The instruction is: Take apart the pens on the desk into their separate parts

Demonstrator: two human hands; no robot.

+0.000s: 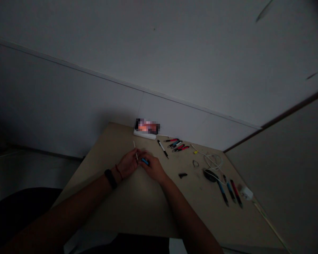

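Observation:
Over the tabletop (127, 201), my left hand (128, 163) has its fingers closed on a thin whitish rod (134, 144), which looks like a pen refill and sticks up past the fingertips. Close beside it, my right hand (154, 169) pinches a blue pen barrel (145, 161), most of it covered by the fingers. The two hands nearly meet at the fingertips; the dim light hides whether the pieces touch. A white pen with black ends (163, 149) lies just beyond my right hand.
A lit phone (147, 126) leans on a white stand (145, 135) by the wall. Red, blue and white pens (177, 144) lie behind, more pens (235, 194) at right. A white cable (214, 160), dark rounded object (210, 175), small black piece (182, 175) and white plug (246, 193) lie there.

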